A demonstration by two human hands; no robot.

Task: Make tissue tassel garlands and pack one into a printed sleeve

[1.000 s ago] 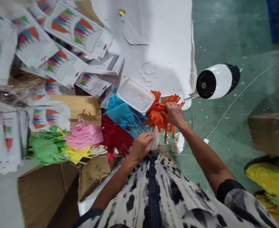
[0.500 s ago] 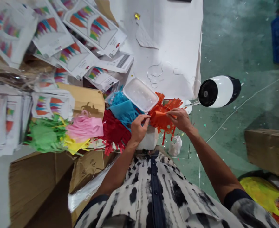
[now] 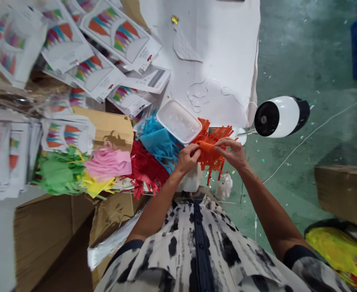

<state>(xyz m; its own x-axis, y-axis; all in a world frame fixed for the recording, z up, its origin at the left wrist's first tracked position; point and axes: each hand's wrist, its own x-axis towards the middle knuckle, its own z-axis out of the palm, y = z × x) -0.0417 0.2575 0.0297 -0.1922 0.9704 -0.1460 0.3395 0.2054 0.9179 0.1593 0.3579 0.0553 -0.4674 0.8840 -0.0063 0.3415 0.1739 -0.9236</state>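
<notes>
Fringed orange tissue paper [image 3: 208, 148] lies at the table's near corner, its cut strips spreading to both sides. My left hand [image 3: 187, 159] pinches the left end of its uncut middle band. On the band's right end, my right hand [image 3: 231, 152] has thumb and fingers closed. A white plastic tray [image 3: 179, 121] sits just beyond, touching the orange strips. Blue fringed paper [image 3: 158, 142] and dark red fringed paper [image 3: 148, 166] lie left of my left hand.
Pink [image 3: 108, 162], green [image 3: 59, 172] and yellow fringed paper [image 3: 97, 185] lie farther left. Printed packages [image 3: 120, 34] pile up at the upper left. A white and black fan [image 3: 283, 117] stands right of the table. Cardboard boxes [image 3: 344, 194] rest on the green floor.
My left hand has moved right and slightly up, onto the left end of the orange band. My right hand stays nearly in place, pinching the other end.
</notes>
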